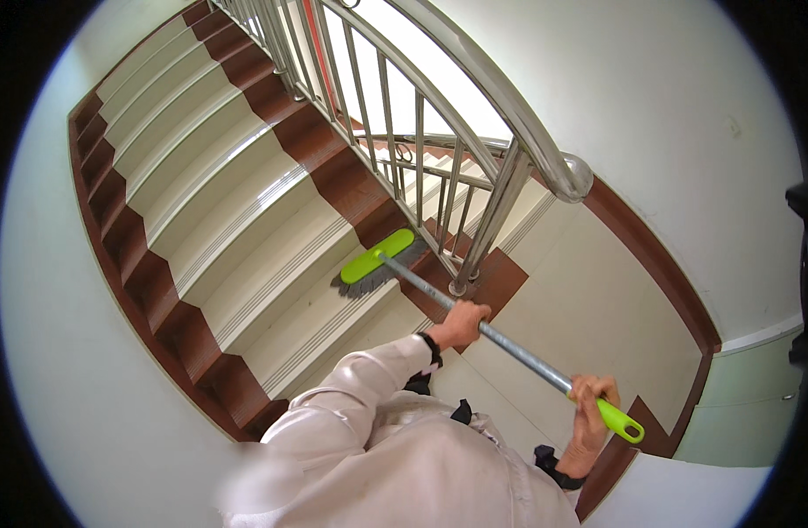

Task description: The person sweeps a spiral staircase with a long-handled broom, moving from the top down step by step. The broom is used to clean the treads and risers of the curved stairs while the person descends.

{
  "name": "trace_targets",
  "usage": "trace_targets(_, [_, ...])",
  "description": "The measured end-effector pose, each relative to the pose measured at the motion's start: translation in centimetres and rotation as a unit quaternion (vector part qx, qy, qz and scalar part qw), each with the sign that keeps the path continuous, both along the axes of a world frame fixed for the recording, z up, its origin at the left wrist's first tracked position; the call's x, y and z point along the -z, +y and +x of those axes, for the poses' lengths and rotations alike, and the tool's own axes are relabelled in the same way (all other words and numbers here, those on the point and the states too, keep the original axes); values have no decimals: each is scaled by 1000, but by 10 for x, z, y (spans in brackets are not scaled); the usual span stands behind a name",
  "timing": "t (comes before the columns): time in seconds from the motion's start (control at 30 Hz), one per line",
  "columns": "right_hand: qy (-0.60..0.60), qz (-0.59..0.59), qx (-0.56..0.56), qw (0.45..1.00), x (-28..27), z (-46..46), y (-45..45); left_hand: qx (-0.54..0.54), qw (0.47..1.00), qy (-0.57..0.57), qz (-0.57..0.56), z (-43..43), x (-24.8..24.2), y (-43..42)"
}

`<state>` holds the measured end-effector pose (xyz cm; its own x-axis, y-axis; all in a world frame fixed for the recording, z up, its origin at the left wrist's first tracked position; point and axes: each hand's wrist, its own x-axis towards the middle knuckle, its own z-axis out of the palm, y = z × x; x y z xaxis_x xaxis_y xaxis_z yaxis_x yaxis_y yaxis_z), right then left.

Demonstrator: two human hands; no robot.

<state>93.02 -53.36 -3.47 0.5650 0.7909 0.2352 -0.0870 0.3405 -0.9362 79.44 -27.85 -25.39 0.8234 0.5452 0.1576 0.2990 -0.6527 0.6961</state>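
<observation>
A push broom crosses the middle of the view, with a lime-green head point(377, 256), dark grey bristles point(371, 282) and a grey metal handle point(522, 356). My left hand point(463, 323) is wrapped around the handle partway along. Near its top end, my right hand point(592, 412) grips the broom by the lime-green hand grip point(621, 422), whose hanging hole sticks out past the fingers. The bristles lie over a low step of the staircase point(298, 290), close to its brown tiled border point(384, 218). Whether they press on the tread, I cannot tell.
Cream steps with grooved edges rise to the upper left along a white wall point(54, 264). A stainless-steel railing point(489, 231) ends at a post beside the broom. Behind it, another flight point(430, 178) shows. The tiled landing point(595, 290) spreads right, towards a pale green door point(740, 402).
</observation>
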Motion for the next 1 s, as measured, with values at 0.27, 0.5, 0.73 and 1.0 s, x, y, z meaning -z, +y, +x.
trace_targets(0.27, [49,-4,6,999,-42,10,-15,123,977,91,-148,-36,-36,-25])
trace_targets(0.5, [62,6,-3,998,-19,12,69,-44,998,-10,-40,-17,3,61])
trace_targets(0.73, [8,-26,-15,1000,-22,9,55,-10,998,55,-30,-29,-2,54])
trace_targets(1.0, [20,16,-14,1000,-64,63,9,87,980,54,-173,-7,-33,-8])
